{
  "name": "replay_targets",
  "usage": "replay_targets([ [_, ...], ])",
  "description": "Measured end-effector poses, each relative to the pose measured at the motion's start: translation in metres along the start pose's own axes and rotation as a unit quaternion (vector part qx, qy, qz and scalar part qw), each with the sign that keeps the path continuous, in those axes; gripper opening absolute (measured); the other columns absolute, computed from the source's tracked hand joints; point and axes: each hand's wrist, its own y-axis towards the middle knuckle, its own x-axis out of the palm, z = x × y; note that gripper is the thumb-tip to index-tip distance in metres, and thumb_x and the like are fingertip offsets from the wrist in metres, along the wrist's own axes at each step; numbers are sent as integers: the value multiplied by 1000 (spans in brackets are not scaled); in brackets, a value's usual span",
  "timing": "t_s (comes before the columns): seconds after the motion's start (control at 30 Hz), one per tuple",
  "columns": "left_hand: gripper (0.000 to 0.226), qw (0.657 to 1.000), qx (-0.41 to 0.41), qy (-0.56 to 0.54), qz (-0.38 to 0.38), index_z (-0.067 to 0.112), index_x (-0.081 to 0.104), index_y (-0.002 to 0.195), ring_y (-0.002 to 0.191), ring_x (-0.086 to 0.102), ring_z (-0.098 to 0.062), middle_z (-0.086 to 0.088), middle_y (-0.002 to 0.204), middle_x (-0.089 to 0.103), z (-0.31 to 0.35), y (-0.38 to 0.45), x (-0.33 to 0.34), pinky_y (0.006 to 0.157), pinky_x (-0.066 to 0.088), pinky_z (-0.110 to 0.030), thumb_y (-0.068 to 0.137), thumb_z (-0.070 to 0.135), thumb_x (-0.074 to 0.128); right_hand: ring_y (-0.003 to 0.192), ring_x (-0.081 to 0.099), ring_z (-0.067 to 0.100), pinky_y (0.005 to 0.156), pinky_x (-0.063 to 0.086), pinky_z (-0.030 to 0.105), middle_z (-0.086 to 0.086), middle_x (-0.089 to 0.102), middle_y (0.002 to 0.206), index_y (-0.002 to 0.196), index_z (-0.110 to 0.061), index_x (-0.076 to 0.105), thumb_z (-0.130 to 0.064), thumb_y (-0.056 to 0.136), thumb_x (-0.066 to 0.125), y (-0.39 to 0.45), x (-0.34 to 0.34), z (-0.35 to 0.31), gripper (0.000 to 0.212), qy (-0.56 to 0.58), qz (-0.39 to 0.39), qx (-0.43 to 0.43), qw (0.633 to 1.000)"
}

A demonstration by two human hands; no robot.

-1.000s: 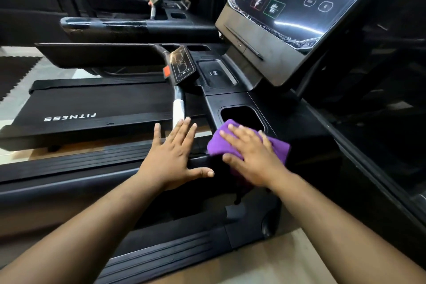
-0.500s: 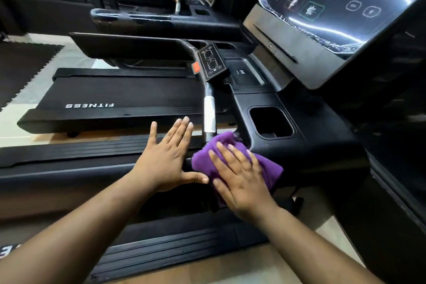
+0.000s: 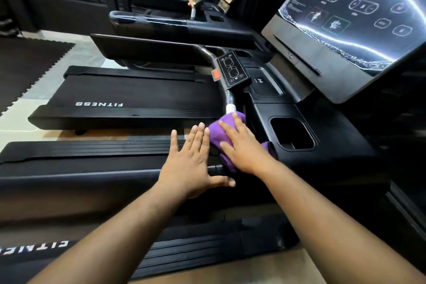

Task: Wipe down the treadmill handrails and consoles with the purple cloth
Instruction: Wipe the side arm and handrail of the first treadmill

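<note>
The purple cloth (image 3: 216,136) lies bunched on the near end of the black treadmill handrail (image 3: 103,175), just below the silver grip bar (image 3: 230,108). My right hand (image 3: 244,147) presses flat on the cloth and covers most of it. My left hand (image 3: 191,163) rests flat on the handrail right beside it, fingers spread, holding nothing. The console tray with its cup holder (image 3: 292,132) sits to the right of the cloth. A small control pad (image 3: 232,69) and the big tilted screen (image 3: 345,16) stand beyond.
A second treadmill's belt marked FITNESS (image 3: 129,99) runs on the left, with more machines behind it. Dark foam floor mats (image 3: 30,67) lie at far left. The near treadmill's ribbed side rail (image 3: 202,253) crosses under my forearms.
My right hand has slid the cloth leftward, from beside the cup holder onto the handrail end by the silver grip bar. My left hand stays flat on the rail. The view has shifted.
</note>
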Motion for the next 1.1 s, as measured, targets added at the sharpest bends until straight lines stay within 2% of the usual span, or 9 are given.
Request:
replay_targets([
  [0.13, 141, 1000, 11, -2, -13, 10, -34, 152, 150, -36, -17, -5, 163, -38, 1, 3, -1, 120, -16, -64, 59, 108, 6, 156, 11, 37, 126, 17, 47, 3, -7, 172, 161, -30, 26, -37, 101, 54, 19, -5, 1, 67, -1, 14, 13, 1000],
  [0.3, 144, 1000, 3, 5, -1, 9, -34, 152, 150, -36, -18, -6, 162, -40, 3, -3, -2, 121, -17, -63, 56, 110, 2, 153, 20, 38, 123, 23, 46, 0, -6, 172, 160, -34, 28, -33, 100, 52, 65, -21, -9, 65, 44, 34, 66, 996],
  [0.4, 143, 1000, 1, 0, 5, 8, -35, 152, 150, -37, -19, -7, 161, -41, 3, -3, -1, 121, -18, -63, 57, 109, 3, 157, 5, 36, 127, 12, 48, -3, 7, 172, 149, -33, 50, -35, 93, 53, 32, -10, -5, 56, -13, -4, -2, 1000],
  [0.5, 143, 1000, 5, 7, 8, 8, -35, 152, 149, -38, -20, -8, 161, -42, 2, -2, -1, 120, -18, -63, 57, 108, 3, 157, -10, 30, 124, -7, 35, -7, 24, 168, 139, -33, 61, -35, 93, 57, 2, -3, 4, 47, -30, -26, -83, 996],
  [0.67, 146, 1000, -2, 2, 5, 9, -36, 151, 149, -38, -19, -7, 161, -41, 3, -4, -3, 120, -19, -63, 56, 110, 7, 157, -14, 26, 120, 24, 63, -12, 11, 171, 143, -39, 55, -45, 91, 56, 67, -25, -8, 52, -58, -11, -11, 998],
  [0.8, 145, 1000, -3, -6, 4, 10, -37, 151, 149, -38, -19, -6, 161, -42, 3, -5, -3, 120, -20, -62, 57, 110, 10, 156, -16, 31, 127, 8, 53, -8, 12, 171, 141, -34, 59, -39, 94, 58, 61, -20, -15, 47, -50, -26, -6, 998],
  [0.9, 144, 1000, 4, -8, 13, 9, -36, 151, 149, -39, -18, -6, 161, -42, 2, -3, -3, 120, -20, -62, 58, 110, 9, 157, -10, 32, 126, 0, 43, -7, 14, 171, 146, -36, 54, -37, 99, 57, -4, -13, -9, 47, -27, -38, -48, 998],
  [1.0, 144, 1000, 16, -11, 15, 10, -38, 151, 147, -41, -16, -6, 160, -44, 1, -2, -2, 120, -20, -62, 57, 109, 9, 155, 10, 25, 126, 19, 45, -10, 14, 171, 154, -43, 39, -44, 104, 48, -47, -14, -7, 51, -20, -32, -27, 999],
  [1.1, 146, 999, 44, -19, 15, 12, -40, 149, 146, -43, -14, -2, 159, -46, -1, -2, -4, 120, -19, -62, 57, 110, 16, 143, 33, 24, 109, 39, 49, -6, 29, 166, 156, -46, 32, -54, 101, 36, -63, -21, -17, 56, -146, 3, -6, 989],
])
